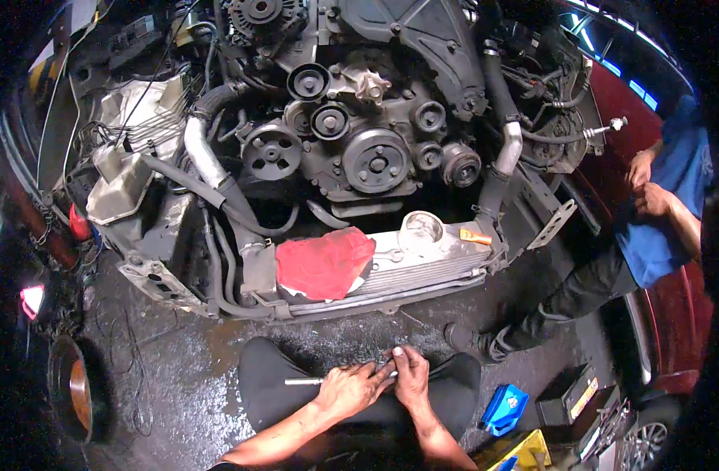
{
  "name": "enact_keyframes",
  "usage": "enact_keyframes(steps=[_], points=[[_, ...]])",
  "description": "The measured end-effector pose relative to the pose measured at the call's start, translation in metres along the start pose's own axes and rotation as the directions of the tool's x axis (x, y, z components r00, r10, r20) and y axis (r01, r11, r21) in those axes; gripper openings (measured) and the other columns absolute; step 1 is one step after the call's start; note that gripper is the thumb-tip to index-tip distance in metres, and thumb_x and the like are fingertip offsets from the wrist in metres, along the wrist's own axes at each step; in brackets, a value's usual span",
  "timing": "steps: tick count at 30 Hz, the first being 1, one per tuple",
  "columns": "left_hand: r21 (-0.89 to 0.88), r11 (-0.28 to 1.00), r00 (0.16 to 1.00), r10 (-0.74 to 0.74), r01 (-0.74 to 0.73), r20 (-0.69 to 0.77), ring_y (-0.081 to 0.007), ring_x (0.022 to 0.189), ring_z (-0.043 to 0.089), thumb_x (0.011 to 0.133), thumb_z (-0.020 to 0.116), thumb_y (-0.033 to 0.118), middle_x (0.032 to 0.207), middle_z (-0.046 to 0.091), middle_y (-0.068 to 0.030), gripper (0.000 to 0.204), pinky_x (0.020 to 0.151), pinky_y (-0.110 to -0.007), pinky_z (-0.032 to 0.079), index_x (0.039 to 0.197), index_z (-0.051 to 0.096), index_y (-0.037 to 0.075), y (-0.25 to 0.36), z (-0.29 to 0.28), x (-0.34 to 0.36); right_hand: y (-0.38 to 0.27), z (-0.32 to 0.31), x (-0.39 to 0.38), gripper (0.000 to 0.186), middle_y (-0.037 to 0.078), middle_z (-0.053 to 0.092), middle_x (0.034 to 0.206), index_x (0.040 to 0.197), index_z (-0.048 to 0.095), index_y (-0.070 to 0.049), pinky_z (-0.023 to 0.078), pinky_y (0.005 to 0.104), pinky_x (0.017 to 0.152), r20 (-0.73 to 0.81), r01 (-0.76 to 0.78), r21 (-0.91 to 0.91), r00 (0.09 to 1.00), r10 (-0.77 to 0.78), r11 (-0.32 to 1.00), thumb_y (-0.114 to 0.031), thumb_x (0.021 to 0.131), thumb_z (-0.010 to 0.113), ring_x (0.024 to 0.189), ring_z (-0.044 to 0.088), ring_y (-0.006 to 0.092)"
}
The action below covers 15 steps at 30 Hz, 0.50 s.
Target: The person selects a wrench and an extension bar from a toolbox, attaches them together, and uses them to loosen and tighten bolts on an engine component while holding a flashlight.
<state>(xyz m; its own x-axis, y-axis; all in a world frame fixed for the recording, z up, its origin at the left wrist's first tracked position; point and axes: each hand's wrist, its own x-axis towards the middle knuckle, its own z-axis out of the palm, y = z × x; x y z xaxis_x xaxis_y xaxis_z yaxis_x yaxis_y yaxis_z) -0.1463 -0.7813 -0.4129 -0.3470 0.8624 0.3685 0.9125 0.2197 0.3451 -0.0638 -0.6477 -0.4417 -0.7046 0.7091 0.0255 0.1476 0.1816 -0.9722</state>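
Observation:
Low in front of me, above my dark-trousered lap, both hands are closed around a slim silver metal rod [303, 381]. Its straight end sticks out to the left of my left hand [347, 390], whose fingers wrap over it. My right hand [410, 377] pinches the other end, thumb and fingertips together; that end is mostly hidden, so the tool's exact kind does not show. Ahead lies a radiator [422, 271] with a red cloth [325, 263], a round whitish cup [422, 230], an orange-yellow piece [475, 235] and a wrench [387, 256] on top.
Behind the radiator is an exposed engine with a large crank pulley [376, 160] and several smaller pulleys. A co-worker in a blue shirt [661, 212] stands at right beside a red car. Near my right knee sit a blue bottle [504, 409] and a battery [571, 399]. A round pan [70, 388] is at left.

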Motion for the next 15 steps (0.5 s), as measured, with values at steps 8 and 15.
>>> enact_keyframes(steps=[8,15], points=[[-0.052,0.998,0.998,0.034,-0.032,0.052,-0.0282,0.066,0.066,0.085,0.066,0.026,0.090,0.063,-0.0104,0.023,0.054,-0.039,0.055,0.102,0.068,0.011,-0.003,-0.012,0.002,0.007,-0.003,0.001,0.039,0.013,0.069,0.094,0.106,0.065,-0.002,0.052,0.0339,0.073,0.263,0.029,0.134,0.963,-0.064,0.991,-0.035,0.099,0.047,0.083,0.066,0.0201],[-0.037,0.995,0.995,-0.092,0.091,-0.044,-0.0248,0.054,0.060,0.080,0.073,0.024,0.069,0.055,-0.0053,0.033,0.048,-0.038,0.049,0.111,0.068,0.015,-0.003,-0.036,-0.007,0.016,0.004,0.001,0.050,0.017,0.067,0.102,0.120,0.056,-0.003,0.051,0.0386,0.080,0.459,0.182,0.172,0.855,-0.242,0.968,-0.045,0.093,0.052,0.089,0.066,0.0299]])
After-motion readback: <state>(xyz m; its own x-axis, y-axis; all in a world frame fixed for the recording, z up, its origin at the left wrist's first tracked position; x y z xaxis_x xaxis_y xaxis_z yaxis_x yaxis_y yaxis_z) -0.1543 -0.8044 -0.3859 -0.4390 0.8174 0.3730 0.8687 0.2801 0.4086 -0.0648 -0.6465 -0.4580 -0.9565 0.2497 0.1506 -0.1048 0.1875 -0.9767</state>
